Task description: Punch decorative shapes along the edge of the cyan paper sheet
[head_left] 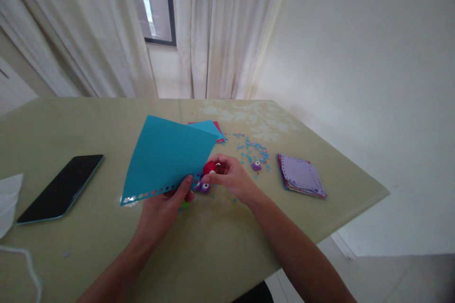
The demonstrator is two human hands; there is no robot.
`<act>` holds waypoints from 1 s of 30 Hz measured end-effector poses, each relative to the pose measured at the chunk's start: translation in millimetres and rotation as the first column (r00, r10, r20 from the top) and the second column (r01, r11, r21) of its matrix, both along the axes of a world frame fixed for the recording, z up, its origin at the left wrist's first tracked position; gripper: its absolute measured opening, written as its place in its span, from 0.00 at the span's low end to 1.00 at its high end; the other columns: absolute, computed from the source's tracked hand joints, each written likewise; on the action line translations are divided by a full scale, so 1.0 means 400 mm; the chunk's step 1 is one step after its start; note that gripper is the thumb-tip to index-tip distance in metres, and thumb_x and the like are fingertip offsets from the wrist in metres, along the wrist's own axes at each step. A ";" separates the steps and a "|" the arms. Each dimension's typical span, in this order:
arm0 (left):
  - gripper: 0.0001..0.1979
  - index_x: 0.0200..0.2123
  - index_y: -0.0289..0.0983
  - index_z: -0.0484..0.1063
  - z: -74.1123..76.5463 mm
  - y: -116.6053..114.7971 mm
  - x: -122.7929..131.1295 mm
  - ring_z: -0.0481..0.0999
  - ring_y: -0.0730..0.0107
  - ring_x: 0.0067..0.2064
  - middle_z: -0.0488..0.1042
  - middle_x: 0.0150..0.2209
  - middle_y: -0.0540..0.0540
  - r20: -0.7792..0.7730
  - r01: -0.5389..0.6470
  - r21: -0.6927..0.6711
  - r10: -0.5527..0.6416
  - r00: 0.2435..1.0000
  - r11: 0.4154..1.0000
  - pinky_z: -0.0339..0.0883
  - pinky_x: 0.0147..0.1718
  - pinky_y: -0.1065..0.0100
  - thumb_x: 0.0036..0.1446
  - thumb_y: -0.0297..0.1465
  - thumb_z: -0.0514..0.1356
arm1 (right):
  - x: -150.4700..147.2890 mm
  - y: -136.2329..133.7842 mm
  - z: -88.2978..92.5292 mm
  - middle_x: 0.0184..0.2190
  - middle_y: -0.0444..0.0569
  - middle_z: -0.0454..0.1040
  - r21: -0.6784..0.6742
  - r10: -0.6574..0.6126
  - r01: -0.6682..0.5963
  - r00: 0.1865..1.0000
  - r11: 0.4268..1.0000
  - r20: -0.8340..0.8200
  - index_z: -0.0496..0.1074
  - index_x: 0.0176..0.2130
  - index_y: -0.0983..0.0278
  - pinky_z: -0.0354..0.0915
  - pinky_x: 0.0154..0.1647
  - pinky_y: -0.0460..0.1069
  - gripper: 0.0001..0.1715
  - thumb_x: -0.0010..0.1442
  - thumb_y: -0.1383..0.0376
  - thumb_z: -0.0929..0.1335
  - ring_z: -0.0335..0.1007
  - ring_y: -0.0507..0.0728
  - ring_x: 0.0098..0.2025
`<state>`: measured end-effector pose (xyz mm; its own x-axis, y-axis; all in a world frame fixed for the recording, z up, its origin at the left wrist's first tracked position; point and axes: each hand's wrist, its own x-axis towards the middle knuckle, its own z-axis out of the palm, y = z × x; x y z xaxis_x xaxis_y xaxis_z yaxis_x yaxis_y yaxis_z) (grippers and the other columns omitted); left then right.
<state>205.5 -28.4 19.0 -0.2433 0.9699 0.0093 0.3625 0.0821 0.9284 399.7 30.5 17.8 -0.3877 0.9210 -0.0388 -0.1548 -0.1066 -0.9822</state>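
My left hand (174, 199) pinches a blue paper sheet (170, 154) near its lower right corner, holding it tilted above the table. A row of small punched holes runs along the sheet's lower edge. At the sheet's right edge, my right hand (229, 175) is closed on a small red punch (209, 167). Just below the fingers is a purple punch with an eye-like mark (205, 187), and something green (184, 204) shows partly behind my left hand. Another purple punch (256, 165) lies to the right among blue paper bits (250, 147).
Blue and red sheets (209, 128) lie behind the held paper. A stack of square papers (302, 176) sits at the right, a dark tablet (62, 187) and white paper (10, 201) at the left. A white cable (30, 265) lies near the lower left.
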 end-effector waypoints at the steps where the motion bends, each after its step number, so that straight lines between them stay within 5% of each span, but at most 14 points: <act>1: 0.25 0.17 0.45 0.76 0.000 0.000 0.001 0.79 0.56 0.26 0.79 0.21 0.46 -0.005 0.007 -0.005 -0.007 1.000 1.000 0.75 0.33 0.59 0.51 0.57 0.63 | -0.001 0.000 -0.001 0.30 0.40 0.77 0.000 0.006 -0.006 1.000 1.000 -0.003 0.77 0.36 0.61 0.68 0.38 0.49 0.25 0.42 0.60 0.87 0.73 0.52 0.32; 13: 0.25 0.17 0.49 0.78 -0.040 0.005 -0.005 0.83 0.50 0.31 0.82 0.24 0.46 -0.170 0.040 -0.013 -0.042 0.984 0.999 0.76 0.47 0.50 0.52 0.58 0.59 | -0.013 -0.002 -0.018 0.31 0.43 0.79 -0.066 0.046 -0.053 0.994 0.996 -0.095 0.81 0.37 0.62 0.66 0.38 0.49 0.27 0.44 0.52 0.86 0.71 0.53 0.32; 21: 0.22 0.23 0.47 0.81 -0.030 0.003 0.006 0.85 0.52 0.30 0.82 0.23 0.47 -0.050 0.084 -0.004 -0.084 0.995 0.996 0.79 0.36 0.57 0.52 0.57 0.62 | -0.033 -0.015 -0.020 0.26 0.41 0.74 -0.069 0.017 -0.022 0.998 0.997 -0.068 0.78 0.33 0.61 0.61 0.33 0.49 0.29 0.43 0.47 0.86 0.64 0.52 0.29; 30: 0.21 0.24 0.46 0.81 -0.023 0.002 0.006 0.86 0.53 0.31 0.84 0.25 0.46 -0.018 0.093 -0.005 -0.093 0.995 0.996 0.79 0.38 0.57 0.53 0.56 0.62 | -0.039 -0.011 -0.032 0.26 0.42 0.73 -0.019 0.002 -0.003 0.999 1.000 -0.054 0.78 0.31 0.62 0.61 0.33 0.49 0.27 0.45 0.48 0.85 0.65 0.52 0.29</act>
<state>207.7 -27.5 9.6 -0.1515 0.9884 0.0087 0.3856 0.0509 0.9213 384.3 25.9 5.0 -0.3921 0.9193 -0.0356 -0.2071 -0.1259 -0.9702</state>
